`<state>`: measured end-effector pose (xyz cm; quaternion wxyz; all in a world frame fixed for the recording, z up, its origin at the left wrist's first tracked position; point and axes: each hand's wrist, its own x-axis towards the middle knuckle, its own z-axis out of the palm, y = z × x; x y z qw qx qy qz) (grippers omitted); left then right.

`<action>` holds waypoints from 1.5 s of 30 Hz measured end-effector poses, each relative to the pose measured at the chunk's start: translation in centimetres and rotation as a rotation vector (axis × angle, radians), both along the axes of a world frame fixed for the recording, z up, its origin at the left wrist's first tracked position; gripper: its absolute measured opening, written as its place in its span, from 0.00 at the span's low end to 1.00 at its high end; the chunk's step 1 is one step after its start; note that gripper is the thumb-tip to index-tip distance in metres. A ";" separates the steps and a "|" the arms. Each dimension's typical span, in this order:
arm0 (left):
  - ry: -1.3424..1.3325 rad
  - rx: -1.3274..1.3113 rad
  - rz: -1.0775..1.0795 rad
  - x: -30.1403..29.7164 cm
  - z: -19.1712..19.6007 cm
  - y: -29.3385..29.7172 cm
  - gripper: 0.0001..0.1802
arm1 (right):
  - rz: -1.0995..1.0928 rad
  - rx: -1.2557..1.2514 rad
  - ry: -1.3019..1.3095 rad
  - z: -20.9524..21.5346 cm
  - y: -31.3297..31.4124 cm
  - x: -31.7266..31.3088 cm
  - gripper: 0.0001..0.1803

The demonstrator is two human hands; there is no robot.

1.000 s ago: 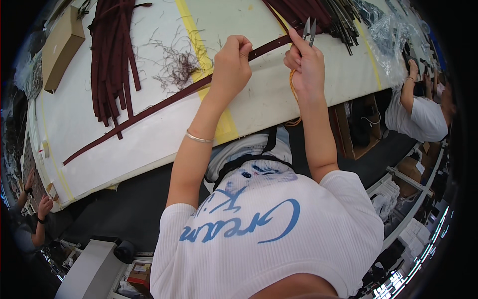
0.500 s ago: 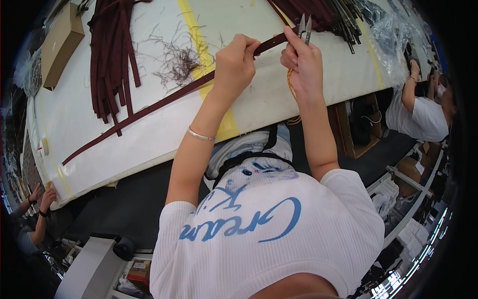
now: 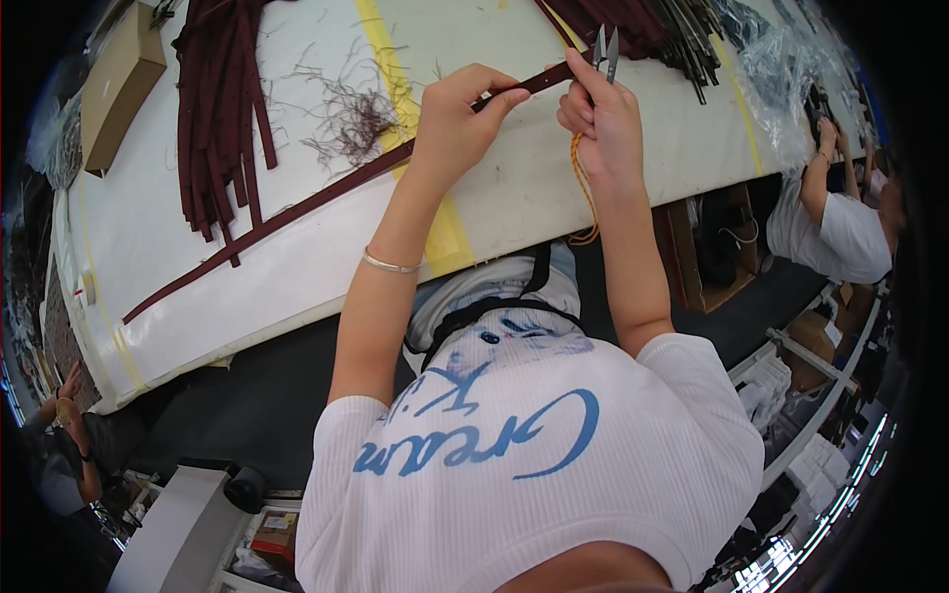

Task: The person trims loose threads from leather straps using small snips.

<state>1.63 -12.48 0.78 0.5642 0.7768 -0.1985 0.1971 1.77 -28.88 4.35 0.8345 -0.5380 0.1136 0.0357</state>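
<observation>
1. Strap work is taking up the middle of your view: one long dark maroon strap (image 3: 297, 203) is lying aslant across the pale tabletop (image 3: 494, 212), running from the lower left edge up to your hands near the top.
2. You are sitting at that tabletop with a yellow tape line (image 3: 395, 89) crossing it; a bundle of maroon straps (image 3: 213, 109) is lying to your left, and a second heap of dark straps (image 3: 657, 25) is sitting at the top right beside clear plastic wrap (image 3: 771, 79).
3. Your left hand (image 3: 457, 124) is closing around the strap's upper end, with fingers curled over it and the thumb pressing from below, so it is pinching the strap taut.
4. Your right hand (image 3: 601, 124) is clenching a pair of small thread snips (image 3: 605, 47); the blades are pointing upward and standing slightly parted, just beside the strap's end.
5. An orange cord (image 3: 583, 188) is hanging from your right hand down past the tabletop edge.
6. A tuft of loose thread trimmings (image 3: 346, 114) is lying near the yellow line, close to your left hand.
7. Risk, as a judgement: the blades are working very near your left fingertips, so a slip could be nicking skin, or cutting into the strap itself rather than a stray thread.
8. The hanging cord could also be catching on the tabletop edge and tugging the snips off line.
</observation>
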 end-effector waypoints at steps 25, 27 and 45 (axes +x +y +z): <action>0.326 -0.146 0.045 0.0 0.6 0.5 0.08 | -0.092 -0.486 -0.103 0.1 -0.6 -1.6 0.24; 0.355 -0.136 0.047 0.0 0.5 0.6 0.09 | -0.162 -1.132 -0.373 -0.7 0.1 -3.2 0.17; 0.361 -0.196 -0.003 -0.1 0.5 0.8 0.10 | -0.066 -1.424 -0.730 -2.2 1.4 -3.0 0.18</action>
